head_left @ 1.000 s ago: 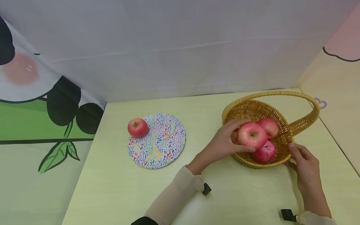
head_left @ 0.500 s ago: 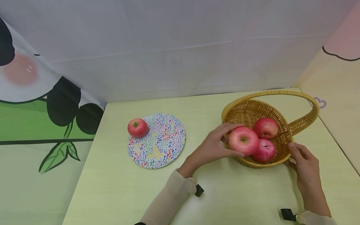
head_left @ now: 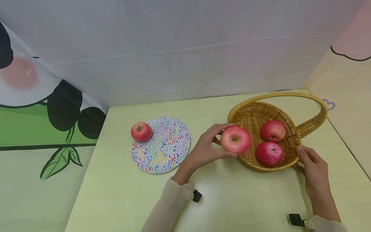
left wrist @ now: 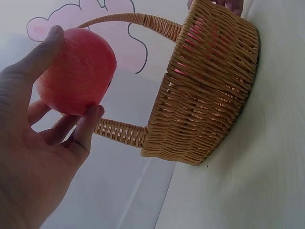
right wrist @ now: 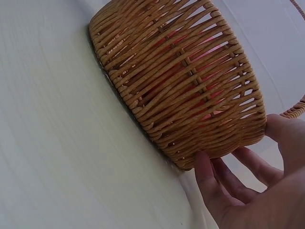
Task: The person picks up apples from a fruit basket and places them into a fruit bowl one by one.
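Observation:
My left hand (head_left: 204, 146) grips a pink-red apple (head_left: 235, 140) between thumb and fingers, over the left rim of a wicker basket (head_left: 249, 120). The left wrist view shows this apple (left wrist: 78, 71) raised clear of the basket (left wrist: 200, 90). Inside the basket lie two more apples, a red one (head_left: 273, 131) behind a darker pink one (head_left: 269, 154). At the basket's right front side, my right hand (head_left: 314, 170) pinches the rim, thumb on top and fingers against the outer wall, as the right wrist view also shows.
On the left of the table (head_left: 116, 193) lies a round board (head_left: 165, 151) with a colourful squiggle pattern. Another red apple (head_left: 141, 131) sits on its upper left edge. The basket's tall handle (head_left: 290, 94) arches over its back. A pale cloth wall (head_left: 174, 64) stands behind the table.
My left hand has lifted the apple from among the others and carried it left to the basket's rim. The right hand keeps its hold on the basket.

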`<state>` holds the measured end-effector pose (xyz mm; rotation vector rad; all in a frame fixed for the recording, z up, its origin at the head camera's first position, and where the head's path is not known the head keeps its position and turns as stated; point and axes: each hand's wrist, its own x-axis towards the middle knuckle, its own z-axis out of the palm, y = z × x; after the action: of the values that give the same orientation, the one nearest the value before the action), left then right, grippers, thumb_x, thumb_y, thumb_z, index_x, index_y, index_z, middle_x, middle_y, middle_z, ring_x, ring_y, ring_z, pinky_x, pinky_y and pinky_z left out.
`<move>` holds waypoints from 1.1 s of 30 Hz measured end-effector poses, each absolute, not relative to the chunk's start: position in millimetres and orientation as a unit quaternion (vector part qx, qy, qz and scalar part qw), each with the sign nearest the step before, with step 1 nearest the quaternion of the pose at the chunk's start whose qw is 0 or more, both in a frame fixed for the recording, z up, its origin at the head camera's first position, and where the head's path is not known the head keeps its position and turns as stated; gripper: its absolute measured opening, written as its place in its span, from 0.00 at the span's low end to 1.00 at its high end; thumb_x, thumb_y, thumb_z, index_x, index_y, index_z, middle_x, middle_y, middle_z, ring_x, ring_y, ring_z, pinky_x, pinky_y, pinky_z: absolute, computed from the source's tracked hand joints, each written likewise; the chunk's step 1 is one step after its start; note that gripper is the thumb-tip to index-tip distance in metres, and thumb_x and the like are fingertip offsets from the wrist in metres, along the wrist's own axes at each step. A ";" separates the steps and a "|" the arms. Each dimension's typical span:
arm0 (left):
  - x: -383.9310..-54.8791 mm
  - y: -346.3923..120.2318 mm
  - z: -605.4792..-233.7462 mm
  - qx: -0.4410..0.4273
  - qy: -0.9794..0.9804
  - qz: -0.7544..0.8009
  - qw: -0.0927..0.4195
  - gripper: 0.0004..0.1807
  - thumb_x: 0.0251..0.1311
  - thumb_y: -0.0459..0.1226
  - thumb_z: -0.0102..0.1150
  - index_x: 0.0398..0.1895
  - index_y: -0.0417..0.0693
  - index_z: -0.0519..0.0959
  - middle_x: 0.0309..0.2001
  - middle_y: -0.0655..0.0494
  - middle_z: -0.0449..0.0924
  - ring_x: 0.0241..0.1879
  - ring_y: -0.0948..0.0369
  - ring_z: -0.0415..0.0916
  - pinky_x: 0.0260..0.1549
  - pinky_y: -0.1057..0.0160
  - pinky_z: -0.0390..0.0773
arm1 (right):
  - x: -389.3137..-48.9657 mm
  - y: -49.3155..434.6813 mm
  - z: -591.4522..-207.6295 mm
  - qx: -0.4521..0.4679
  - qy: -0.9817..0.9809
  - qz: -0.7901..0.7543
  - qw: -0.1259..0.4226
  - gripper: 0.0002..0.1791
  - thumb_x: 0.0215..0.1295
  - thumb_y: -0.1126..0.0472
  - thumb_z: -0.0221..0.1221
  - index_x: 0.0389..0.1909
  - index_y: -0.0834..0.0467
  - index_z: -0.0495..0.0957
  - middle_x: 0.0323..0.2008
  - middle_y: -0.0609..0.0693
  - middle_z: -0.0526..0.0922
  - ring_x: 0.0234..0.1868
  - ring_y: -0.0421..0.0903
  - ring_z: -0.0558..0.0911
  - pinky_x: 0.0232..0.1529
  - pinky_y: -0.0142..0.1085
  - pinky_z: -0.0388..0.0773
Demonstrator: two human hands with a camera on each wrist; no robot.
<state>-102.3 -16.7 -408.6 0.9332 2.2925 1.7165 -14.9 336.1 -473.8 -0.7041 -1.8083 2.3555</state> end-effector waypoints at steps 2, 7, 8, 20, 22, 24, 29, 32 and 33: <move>-102.0 -20.0 -409.2 0.300 0.760 0.574 0.056 0.47 0.47 0.39 0.84 0.73 0.63 0.71 0.61 0.62 0.77 0.57 0.66 0.74 0.48 0.66 0.83 | -15.5 336.2 -473.8 -0.231 -0.593 0.770 0.044 0.11 0.73 0.53 0.64 0.51 0.50 0.85 0.44 0.35 0.85 0.41 0.33 0.83 0.34 0.26 0.84; -101.0 -28.2 -410.8 0.262 0.764 0.589 0.037 0.47 0.47 0.39 0.84 0.73 0.66 0.72 0.61 0.62 0.77 0.57 0.64 0.75 0.46 0.62 0.84 | -16.5 336.7 -474.0 -0.233 -0.594 0.769 0.039 0.11 0.73 0.53 0.64 0.52 0.50 0.85 0.44 0.35 0.84 0.41 0.33 0.83 0.34 0.26 0.84; -101.1 -29.9 -411.2 0.253 0.765 0.591 0.033 0.47 0.47 0.39 0.84 0.73 0.67 0.72 0.61 0.63 0.77 0.57 0.64 0.75 0.46 0.62 0.84 | -16.7 336.7 -474.1 -0.233 -0.594 0.769 0.039 0.11 0.73 0.53 0.64 0.52 0.50 0.85 0.44 0.35 0.84 0.41 0.33 0.83 0.34 0.26 0.84; -103.9 -52.1 -414.2 0.168 0.781 0.600 -0.043 0.46 0.47 0.39 0.84 0.72 0.64 0.73 0.60 0.60 0.78 0.55 0.61 0.74 0.42 0.66 0.81 | -17.4 336.8 -475.9 -0.230 -0.590 0.773 0.044 0.10 0.74 0.54 0.64 0.51 0.51 0.86 0.43 0.36 0.85 0.40 0.33 0.84 0.34 0.27 0.85; -103.8 -55.7 -413.9 0.155 0.780 0.603 -0.056 0.46 0.47 0.39 0.84 0.73 0.63 0.73 0.60 0.60 0.78 0.56 0.60 0.74 0.43 0.66 0.81 | -16.7 336.7 -476.0 -0.231 -0.588 0.774 0.045 0.10 0.73 0.55 0.64 0.50 0.51 0.86 0.43 0.36 0.85 0.40 0.33 0.84 0.34 0.27 0.85; -104.0 -59.5 -414.1 0.142 0.778 0.608 -0.070 0.46 0.48 0.38 0.84 0.73 0.61 0.73 0.61 0.58 0.78 0.56 0.59 0.74 0.43 0.66 0.81 | -16.0 336.5 -475.9 -0.233 -0.587 0.774 0.047 0.10 0.73 0.55 0.64 0.50 0.51 0.86 0.43 0.36 0.86 0.40 0.34 0.84 0.34 0.27 0.85; -104.8 -70.9 -414.1 0.096 0.772 0.620 -0.103 0.44 0.51 0.39 0.82 0.74 0.60 0.72 0.62 0.59 0.77 0.56 0.58 0.74 0.44 0.63 0.82 | -16.1 336.1 -475.2 -0.238 -0.588 0.771 0.050 0.10 0.73 0.54 0.65 0.50 0.51 0.86 0.43 0.36 0.86 0.39 0.33 0.84 0.33 0.27 0.85; -106.3 -77.9 -413.2 0.069 0.764 0.630 -0.122 0.43 0.52 0.39 0.81 0.73 0.59 0.72 0.63 0.60 0.77 0.55 0.59 0.74 0.43 0.64 0.81 | -16.3 336.2 -475.2 -0.240 -0.590 0.769 0.049 0.10 0.73 0.54 0.65 0.50 0.50 0.86 0.43 0.35 0.85 0.40 0.33 0.84 0.33 0.26 0.85; -107.0 -80.1 -413.2 0.061 0.760 0.635 -0.127 0.43 0.52 0.39 0.81 0.73 0.59 0.72 0.63 0.60 0.76 0.54 0.59 0.74 0.43 0.66 0.81 | -16.3 336.3 -475.2 -0.240 -0.591 0.769 0.048 0.10 0.73 0.54 0.64 0.51 0.50 0.86 0.44 0.35 0.85 0.40 0.33 0.84 0.33 0.26 0.85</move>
<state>-107.0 -80.1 -413.2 0.2076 2.6025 2.1732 -16.3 336.3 -475.2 -0.7325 -1.8000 2.3438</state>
